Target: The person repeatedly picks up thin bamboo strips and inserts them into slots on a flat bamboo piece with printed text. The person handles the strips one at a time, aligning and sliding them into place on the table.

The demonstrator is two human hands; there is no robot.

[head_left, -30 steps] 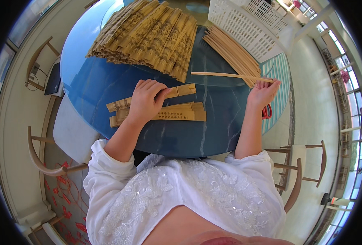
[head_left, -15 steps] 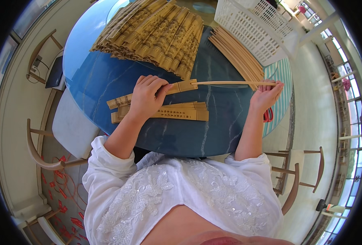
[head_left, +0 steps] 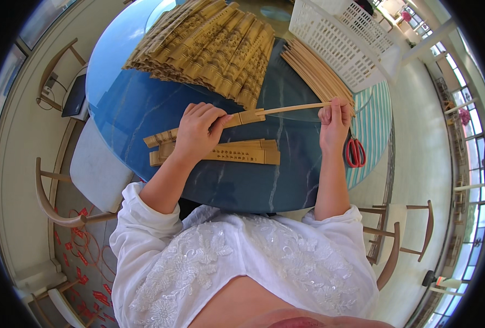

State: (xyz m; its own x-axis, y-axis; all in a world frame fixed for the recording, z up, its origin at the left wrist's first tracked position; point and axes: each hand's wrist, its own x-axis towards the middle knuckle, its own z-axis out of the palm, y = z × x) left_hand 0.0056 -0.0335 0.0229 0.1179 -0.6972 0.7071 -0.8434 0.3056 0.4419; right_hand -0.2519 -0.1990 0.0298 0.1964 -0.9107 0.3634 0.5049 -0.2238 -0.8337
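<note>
My left hand (head_left: pixel 194 134) is closed on a flat gold paper sleeve (head_left: pixel 250 116) with a printed bamboo look, a little above the table. One end of a thin wooden stick (head_left: pixel 297 108) sits at the sleeve's right opening; how deep it reaches is hidden. My right hand (head_left: pixel 335 121) pinches the stick farther to the right, and its far end is hard to make out behind the fingers. Just below my left hand, several similar gold sleeves (head_left: pixel 248 154) lie fanned on the table, partly covered by my hand and wrist.
A large heap of gold sleeves (head_left: pixel 204 46) covers the far left of the blue marbled table (head_left: pixel 242 188). Loose wooden sticks (head_left: pixel 319 71) lie at the far right beside a white plastic basket (head_left: pixel 335 41). Red-handled scissors (head_left: pixel 355 154) rest near the right edge.
My right hand has moved left toward the sleeve, and a shorter length of stick shows between my hands. The scissors now show fully. My left hand stays in place.
</note>
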